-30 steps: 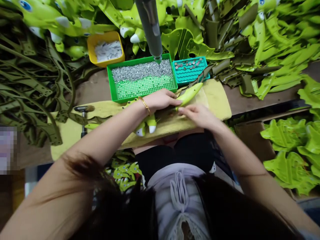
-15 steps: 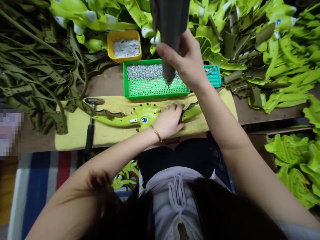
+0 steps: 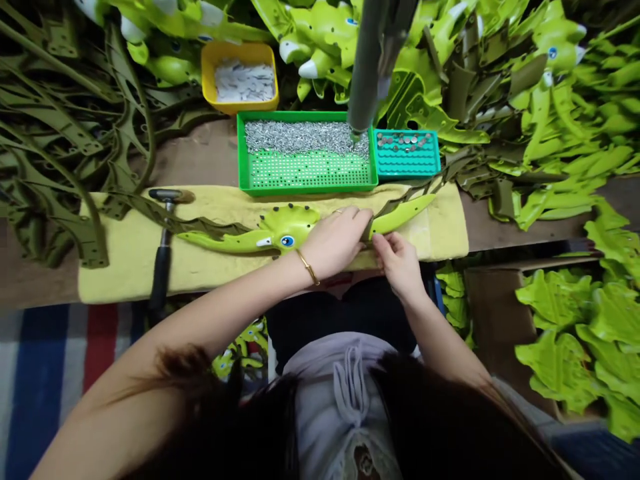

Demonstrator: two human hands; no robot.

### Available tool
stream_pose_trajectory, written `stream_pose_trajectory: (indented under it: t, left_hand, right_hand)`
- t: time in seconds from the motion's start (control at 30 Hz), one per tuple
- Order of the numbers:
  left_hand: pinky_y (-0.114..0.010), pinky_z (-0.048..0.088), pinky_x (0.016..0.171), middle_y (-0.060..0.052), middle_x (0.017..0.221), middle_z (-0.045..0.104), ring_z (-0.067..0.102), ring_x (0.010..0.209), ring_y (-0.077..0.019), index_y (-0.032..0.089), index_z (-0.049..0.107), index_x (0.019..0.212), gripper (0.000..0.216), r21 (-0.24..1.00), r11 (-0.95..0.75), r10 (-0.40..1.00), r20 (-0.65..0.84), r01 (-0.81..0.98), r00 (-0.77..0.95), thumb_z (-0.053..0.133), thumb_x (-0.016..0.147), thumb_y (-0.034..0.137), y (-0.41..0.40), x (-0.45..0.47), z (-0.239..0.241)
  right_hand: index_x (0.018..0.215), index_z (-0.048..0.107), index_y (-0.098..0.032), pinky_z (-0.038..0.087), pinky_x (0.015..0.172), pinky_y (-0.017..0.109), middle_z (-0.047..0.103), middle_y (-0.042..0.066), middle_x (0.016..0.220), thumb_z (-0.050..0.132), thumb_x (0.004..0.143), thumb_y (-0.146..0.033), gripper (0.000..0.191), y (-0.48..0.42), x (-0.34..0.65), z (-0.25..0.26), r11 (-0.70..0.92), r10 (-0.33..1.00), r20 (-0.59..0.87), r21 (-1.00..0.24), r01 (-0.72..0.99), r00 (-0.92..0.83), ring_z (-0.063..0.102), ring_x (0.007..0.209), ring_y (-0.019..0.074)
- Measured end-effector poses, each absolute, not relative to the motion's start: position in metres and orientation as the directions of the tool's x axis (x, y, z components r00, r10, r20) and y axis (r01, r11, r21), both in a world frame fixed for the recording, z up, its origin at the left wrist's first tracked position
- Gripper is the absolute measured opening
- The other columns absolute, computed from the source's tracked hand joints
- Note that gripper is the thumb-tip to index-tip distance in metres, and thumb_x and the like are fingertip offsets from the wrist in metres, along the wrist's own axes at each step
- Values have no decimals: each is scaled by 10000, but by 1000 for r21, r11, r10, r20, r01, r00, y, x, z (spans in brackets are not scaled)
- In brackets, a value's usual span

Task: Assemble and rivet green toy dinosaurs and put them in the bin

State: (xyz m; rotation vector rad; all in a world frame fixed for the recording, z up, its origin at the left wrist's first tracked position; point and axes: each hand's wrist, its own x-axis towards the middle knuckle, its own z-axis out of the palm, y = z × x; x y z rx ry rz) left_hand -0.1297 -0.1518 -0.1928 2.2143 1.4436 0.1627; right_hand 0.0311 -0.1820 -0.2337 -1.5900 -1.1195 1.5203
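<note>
"Where is the thing being worked on?"
"The green toy (image 3: 285, 223) lies on a yellow cloth (image 3: 125, 273), which probably pads it against the brown tabletop (image 3: 200, 150). Its blue-eyed head faces up."

"And the hands?"
"The left hand (image 3: 335, 247) lies across the toy, fingers bent over it in a grasp, seemingly to keep it from sliding. The right hand (image 3: 404, 267) has thumb and finger drawn close at the near edge of a curved green piece (image 3: 407, 215). I cannot tell whether they pinch anything small. Nor can I see if piece and toy join; the left hand hides that spot."

"What is around them?"
"A green tray (image 3: 241, 160) of small metal parts sits just beyond the cloth, presumably for easy reach. A dark power driver (image 3: 367, 87) hangs tip-down over it, which leaves both hands free. A hammer (image 3: 161, 267) lies on the cloth at the left, apart from both hands."
</note>
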Motion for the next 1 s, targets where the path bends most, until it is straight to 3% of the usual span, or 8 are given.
stream_pose_trajectory:
  t: [0.27, 0.37, 0.47, 0.53, 0.63, 0.8, 0.9, 1.0]
  left_hand:
    - [-403, 449, 983, -150, 1231, 570, 555, 1157, -272, 125, 470, 1269, 471, 556, -314, 867, -162, 770, 471, 541, 804, 136, -150, -123, -184]
    - [-348, 443, 956, -150, 1257, 576, 563, 1136, -255, 115, 470, 1284, 517, 656, -246, 842, -220, 713, 493, 590, 817, 304, -140, -123, -179]
    - [-305, 441, 743, -99, 1007, 653, 599, 882, -226, 118, 585, 1099, 486, 654, -165, 826, -318, 739, 466, 605, 801, 501, -130, -119, -173]
    - [-276, 371, 634, -43, 828, 622, 544, 735, -182, 128, 618, 945, 429, 649, -141, 835, -328, 747, 442, 624, 777, 522, -126, -115, -170]
    - [-258, 303, 593, 6, 726, 553, 463, 661, -138, 133, 621, 868, 389, 696, -96, 862, -299, 712, 409, 660, 745, 500, -123, -110, -169]
    - [-251, 280, 591, 21, 700, 532, 419, 647, -121, 133, 635, 836, 401, 755, -48, 864, -297, 654, 406, 688, 703, 507, -119, -113, -173]
    - [-255, 276, 587, 27, 652, 517, 422, 622, -126, 155, 623, 774, 412, 706, -91, 804, -364, 702, 471, 688, 690, 553, -116, -121, -177]
    - [-260, 297, 614, 0, 721, 571, 470, 668, -151, 164, 618, 813, 459, 661, -190, 806, -318, 726, 499, 663, 706, 608, -115, -131, -176]
  right_hand:
    - [680, 420, -215, 213, 390, 200, 362, -108, 480, 735, 656, -581, 484, -180, 23, -234, -422, 903, -431, -884, -203, 0, 285, 412, 30]
    - [697, 432, -220, 253, 421, 205, 343, -110, 492, 727, 680, -542, 438, -182, 23, -244, -362, 927, -374, -907, -215, 14, 258, 429, 37]
    - [736, 491, -217, 396, 537, 229, 416, -81, 545, 699, 694, -539, 386, -178, 24, -249, -256, 964, -262, -957, -137, 30, 353, 497, 65]
    - [750, 512, -214, 451, 629, 260, 464, -52, 598, 680, 692, -553, 383, -174, 25, -247, -191, 981, -193, -979, -66, 26, 421, 568, 90]
    - [732, 495, -223, 454, 633, 280, 436, -49, 586, 641, 708, -563, 371, -169, 25, -242, -159, 987, -159, -987, 13, 27, 410, 570, 106]
    - [718, 480, -226, 392, 544, 254, 352, -75, 528, 590, 749, -554, 348, -171, 24, -246, -165, 983, -167, -986, -31, 73, 315, 504, 85]
    - [606, 497, -207, 310, 476, 244, 383, -56, 474, 611, 724, -578, 405, -163, 37, -240, -222, 963, -243, -960, 169, -115, 324, 483, 83]
    - [480, 512, -186, 222, 460, 248, 427, -25, 444, 668, 724, -490, 420, -141, 52, -215, -6, 910, -206, -874, 485, -359, 326, 469, 79]
